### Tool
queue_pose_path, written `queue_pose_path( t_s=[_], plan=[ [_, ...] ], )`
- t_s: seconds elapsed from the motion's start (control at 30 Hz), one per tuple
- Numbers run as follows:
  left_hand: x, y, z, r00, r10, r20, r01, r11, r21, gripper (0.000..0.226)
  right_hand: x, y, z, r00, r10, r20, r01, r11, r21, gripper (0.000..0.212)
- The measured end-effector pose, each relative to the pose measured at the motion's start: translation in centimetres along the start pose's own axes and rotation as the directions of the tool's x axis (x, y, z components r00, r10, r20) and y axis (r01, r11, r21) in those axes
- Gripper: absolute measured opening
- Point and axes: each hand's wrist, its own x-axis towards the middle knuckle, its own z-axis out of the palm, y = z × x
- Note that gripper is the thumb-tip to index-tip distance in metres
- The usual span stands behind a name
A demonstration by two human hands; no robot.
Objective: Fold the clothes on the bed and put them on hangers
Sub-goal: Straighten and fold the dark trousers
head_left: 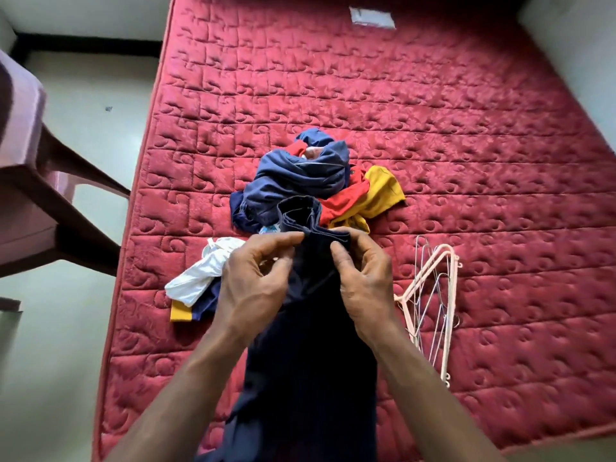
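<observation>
Navy garment is pinched at top edge by L hand & R hand, held just nearside of clothes pile; seams should be matched & cloth kept taut before folding

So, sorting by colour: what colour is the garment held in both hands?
Dark navy garment; head view.

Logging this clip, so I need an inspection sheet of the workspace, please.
Surface: red quilted mattress, white label near far edge.
Job's things: dark navy garment held up; heap of blue, red and yellow clothes beyond it; white garment left; pink plastic and wire hangers right.
Clutter: nothing seen.
Hands: left hand and right hand both pinch the navy garment's top edge.
Cables: nothing seen.
Surroundings: mauve plastic chair left, pale floor.
</observation>
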Motion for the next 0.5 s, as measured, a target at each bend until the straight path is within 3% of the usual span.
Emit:
queue_pose_path(
  t_s=[0.13, 0.27, 0.33, 0.4, 0.5],
  plan=[
    [2.7, 8.5, -4.4, 0.98, 0.065, -0.187, -0.014, 0.966, 0.26, 0.018, -1.1, -8.9, -2.1, 0.986, -0.16, 0.041, 0.158, 0.987, 0.034, 0.019],
    [4.4, 18.3, -7.2, 0.995, -0.075, 0.06, 0.028, 0.827, 0.562, 0.033, -3.3, -16.6, -3.5, 0.938, -0.345, 0.007, 0.345, 0.938, 0.047, 0.023],
    [4.3, 22.3, -7.8, 0.955, -0.233, 0.181, 0.071, 0.777, 0.625, 0.043, -4.3, -19.4, -3.6, 0.904, -0.427, -0.006, 0.427, 0.904, 0.023, 0.024],
    [3.6, 24.9, -8.2, 0.934, -0.294, 0.203, 0.08, 0.725, 0.684, 0.051, -4.9, -21.1, -3.4, 0.875, -0.484, -0.024, 0.484, 0.875, -0.013, 0.023],
    [1.3, 27.6, -9.1, 0.996, -0.029, 0.09, -0.045, 0.693, 0.719, 0.034, -5.4, -23.1, -3.2, 0.823, -0.567, -0.039, 0.565, 0.824, -0.053, 0.023]
  ],
)
